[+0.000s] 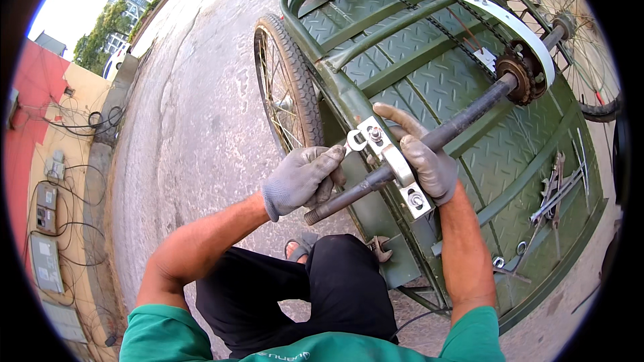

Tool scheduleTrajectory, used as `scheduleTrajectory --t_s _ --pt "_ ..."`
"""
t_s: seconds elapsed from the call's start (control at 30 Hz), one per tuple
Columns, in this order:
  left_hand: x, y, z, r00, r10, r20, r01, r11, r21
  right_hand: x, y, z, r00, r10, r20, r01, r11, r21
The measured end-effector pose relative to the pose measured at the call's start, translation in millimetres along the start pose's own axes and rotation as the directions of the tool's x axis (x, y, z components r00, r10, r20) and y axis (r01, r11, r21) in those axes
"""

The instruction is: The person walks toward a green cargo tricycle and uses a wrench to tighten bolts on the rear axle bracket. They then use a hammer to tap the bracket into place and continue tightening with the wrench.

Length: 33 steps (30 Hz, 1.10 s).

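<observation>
A green cart frame (429,60) of chequered metal lies overturned before me, a black axle (463,115) running across it to a rusty sprocket (515,79) with a chain. My gloved left hand (303,178) grips a small wrench (353,140) whose head sits at the top bolt of a silver clamp bracket (392,158) around the axle. My gloved right hand (422,155) wraps over the axle just beyond the bracket, holding bracket and axle together. The axle's threaded end (315,214) sticks out below my left hand.
A spoked wheel with a black tyre (290,90) stands on the left of the frame, another wheel (583,40) at the far right. Several wrenches (553,191) lie on the frame's lower right. Another spanner (380,248) rests by my knee. Concrete ground (194,127) stretches to the left.
</observation>
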State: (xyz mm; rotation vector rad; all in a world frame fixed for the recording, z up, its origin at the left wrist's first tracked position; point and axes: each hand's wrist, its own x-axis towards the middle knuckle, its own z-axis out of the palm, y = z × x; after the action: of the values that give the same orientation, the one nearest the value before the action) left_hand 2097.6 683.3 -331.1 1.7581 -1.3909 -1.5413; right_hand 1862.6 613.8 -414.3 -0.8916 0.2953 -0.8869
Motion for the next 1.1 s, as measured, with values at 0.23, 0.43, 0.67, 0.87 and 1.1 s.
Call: scheduleTrajectory --t_s 0.23,0.43,0.67,0.87,1.1 --pt "35.6 74.1 -41.1 0.987 -0.04 0.156 -0.065 0.787 0.614 -1.4 -5.8 7.0 1.0 0.013 -0.026 -0.013 1.0 0.009" --pt "55.9 106.7 -50.8 0.975 -0.066 0.211 -0.129 0.602 0.788 -0.2 -2.1 1.5 1.0 0.016 -0.002 -0.016 1.0 0.0" --pt "59.9 106.6 -49.4 0.972 -0.02 0.235 -0.173 0.614 0.77 -2.9 -8.7 7.5 0.998 0.053 -0.028 -0.053 0.999 0.001" --pt "67.7 107.7 -46.1 0.953 -0.069 0.294 -0.181 0.65 0.738 -1.1 -6.8 3.8 0.999 0.035 0.0 -0.035 0.999 -0.008" --pt "16.2 20.9 15.9 0.997 -0.009 -0.077 0.01 1.0 0.02 0.8 -2.8 4.1 0.999 0.035 -0.013 -0.035 0.999 0.036"
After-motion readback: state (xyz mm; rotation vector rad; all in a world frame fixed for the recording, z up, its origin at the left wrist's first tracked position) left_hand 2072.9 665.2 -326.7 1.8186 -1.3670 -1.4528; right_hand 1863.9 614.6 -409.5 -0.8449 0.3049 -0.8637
